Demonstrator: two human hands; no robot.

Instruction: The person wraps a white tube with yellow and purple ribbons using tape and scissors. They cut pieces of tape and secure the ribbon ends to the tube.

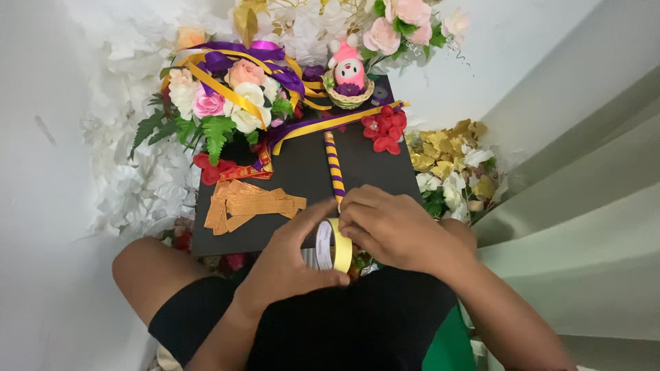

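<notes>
At lower centre my left hand (289, 264) pinches the yellow tape roll (341, 247) while my right hand (392, 230) curls over its top edge, probably picking at the end. The tape could tear crooked, or my wrist could nudge the striped stick (333, 165).

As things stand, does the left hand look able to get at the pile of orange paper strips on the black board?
Probably yes: the orange strips lie bare on the black board, just ahead of the left hand, with nothing between. That hand is busy, though, gripping the tape roll.
</notes>
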